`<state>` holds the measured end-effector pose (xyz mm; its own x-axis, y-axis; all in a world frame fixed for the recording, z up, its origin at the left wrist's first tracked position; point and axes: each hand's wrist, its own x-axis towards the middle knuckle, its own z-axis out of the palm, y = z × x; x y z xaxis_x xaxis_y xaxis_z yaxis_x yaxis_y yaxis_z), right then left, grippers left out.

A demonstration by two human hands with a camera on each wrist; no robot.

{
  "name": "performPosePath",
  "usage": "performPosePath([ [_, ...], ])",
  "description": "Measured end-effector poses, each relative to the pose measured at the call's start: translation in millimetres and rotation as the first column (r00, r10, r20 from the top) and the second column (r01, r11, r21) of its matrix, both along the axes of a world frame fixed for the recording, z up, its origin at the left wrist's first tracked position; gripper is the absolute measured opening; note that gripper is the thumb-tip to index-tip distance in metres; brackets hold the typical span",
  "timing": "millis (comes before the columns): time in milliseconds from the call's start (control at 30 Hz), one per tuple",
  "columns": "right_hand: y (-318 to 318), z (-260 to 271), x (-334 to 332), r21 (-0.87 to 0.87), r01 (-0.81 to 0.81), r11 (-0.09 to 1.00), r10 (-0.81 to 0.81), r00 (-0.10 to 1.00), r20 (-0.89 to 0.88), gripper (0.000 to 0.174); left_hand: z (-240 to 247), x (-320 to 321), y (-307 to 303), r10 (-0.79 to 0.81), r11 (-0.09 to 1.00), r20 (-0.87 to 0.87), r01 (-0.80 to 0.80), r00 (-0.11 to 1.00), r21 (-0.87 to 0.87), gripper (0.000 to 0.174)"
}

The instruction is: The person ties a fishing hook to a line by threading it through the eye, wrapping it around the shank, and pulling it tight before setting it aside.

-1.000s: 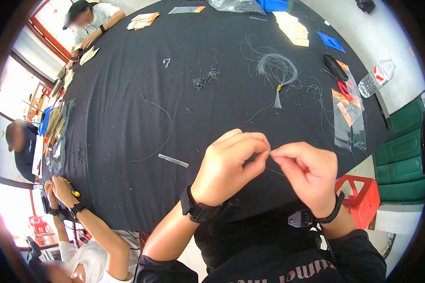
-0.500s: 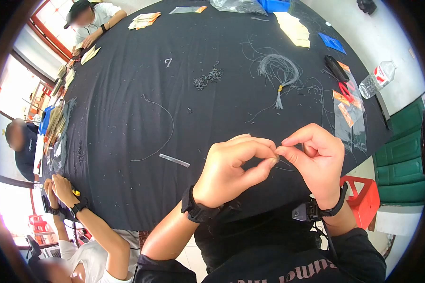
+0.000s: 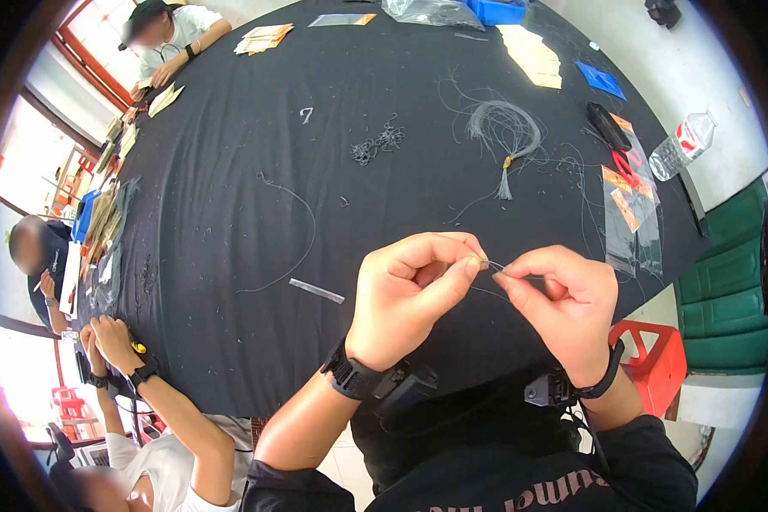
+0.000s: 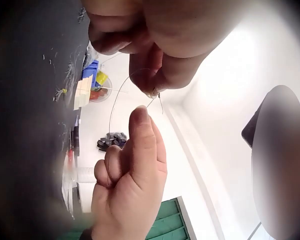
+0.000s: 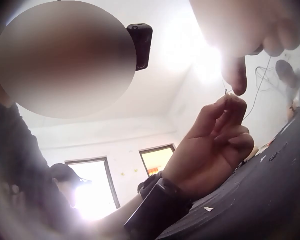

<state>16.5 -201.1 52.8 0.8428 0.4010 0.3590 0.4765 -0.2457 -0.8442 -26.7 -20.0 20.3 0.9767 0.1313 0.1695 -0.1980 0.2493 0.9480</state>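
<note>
In the head view my left hand [image 3: 414,290] is raised over the near part of the table, thumb and fingertips pinching a tiny item. The left wrist view has a thin dark end, apparently a fish hook [image 4: 159,95], poking from those fingertips. My right hand [image 3: 567,311] faces it and pinches clear fishing line [image 4: 113,107] between thumb and forefinger. A short taut piece of line spans the small gap between the fingertips, and a loose loop bows out beside them. Most of the hook is hidden by the left fingers.
On the black-covered table [image 3: 213,213] lie a pile of hooks [image 3: 377,143], a tied bundle of line [image 3: 503,128], a curved strand [image 3: 313,226] and a clear strip [image 3: 317,291]. Red scissors [image 3: 625,168], plastic packets [image 3: 631,226] and a bottle [image 3: 683,145] are rightward. Other people sit at left.
The fingertips, close together half a second ago, now stand slightly apart with line stretched between them. My left hand has shifted a little left and up; the right has lowered.
</note>
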Motion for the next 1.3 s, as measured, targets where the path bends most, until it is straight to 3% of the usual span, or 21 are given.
performPosePath([
  [67,3,-9,-3,0.074,-0.036,0.997,0.035,0.999,0.015,0.012,-2,1,-3,0.035,0.999,0.013,-0.034,0.999,-0.024,0.004],
  [200,7,-8,-13,-0.037,-0.068,0.997,0.067,0.998,-0.02,0.012,-5,1,-3,0.1,0.994,0.027,-0.099,0.995,-0.054,0.005],
  [300,19,-19,-23,0.213,-0.085,0.973,0.131,0.969,-0.211,0.01,-4,2,-1,0.143,0.981,-0.03,-0.146,0.989,-0.13,0.006],
  [400,22,-28,-30,0.234,-0.138,0.962,0.21,0.925,-0.316,0.006,-11,5,-1,0.167,0.951,-0.04,-0.172,0.985,-0.257,0.007],
  [467,25,-31,-36,0.281,-0.168,0.945,0.279,0.863,-0.421,0.007,-12,6,-1,0.164,0.921,-0.067,-0.177,0.984,-0.346,0.007],
  [600,26,-40,-43,0.485,-0.151,0.861,0.468,0.606,-0.643,0.011,-15,7,-3,0.115,0.86,-0.12,-0.159,0.986,-0.485,0.008],
  [700,31,-51,-43,0.64,-0.095,0.763,0.609,0.438,-0.661,0.012,-13,6,-3,0.054,0.83,-0.153,-0.13,0.987,-0.543,0.008],
  [800,35,-63,-43,0.654,-0.035,0.756,0.612,0.394,-0.686,0.012,-9,6,-4,0.005,0.801,-0.134,-0.084,0.991,-0.592,0.009],
  [900,33,-64,-40,0.641,-0.033,0.766,0.593,0.419,-0.688,0.015,-9,5,-2,0.004,0.817,-0.136,-0.082,0.991,-0.57,0.01],
  [1000,29,-55,-37,0.54,-0.111,0.834,0.508,0.534,-0.676,0.033,-8,5,-1,0.029,0.833,-0.146,-0.105,0.989,-0.543,0.01],
  [1100,25,-41,-28,0.37,-0.168,0.914,0.37,0.721,-0.586,0.054,-11,5,0,0.039,0.839,-0.114,-0.095,0.993,-0.537,0.01],
  [1133,16,-38,-11,0.144,-0.159,0.977,0.202,0.909,-0.366,0.064,-11,5,0,0.037,0.845,-0.111,-0.09,0.993,-0.527,0.01],
  [1167,15,-30,-5,0.125,-0.102,0.987,0.137,0.937,-0.321,0.059,-11,5,-1,0.032,0.851,-0.109,-0.084,0.994,-0.518,0.01],
  [1300,12,-14,20,0.178,-0.113,0.977,0.136,0.983,-0.122,0.032,-11,5,-6,0.021,0.868,-0.127,-0.081,0.992,-0.49,0.01],
])
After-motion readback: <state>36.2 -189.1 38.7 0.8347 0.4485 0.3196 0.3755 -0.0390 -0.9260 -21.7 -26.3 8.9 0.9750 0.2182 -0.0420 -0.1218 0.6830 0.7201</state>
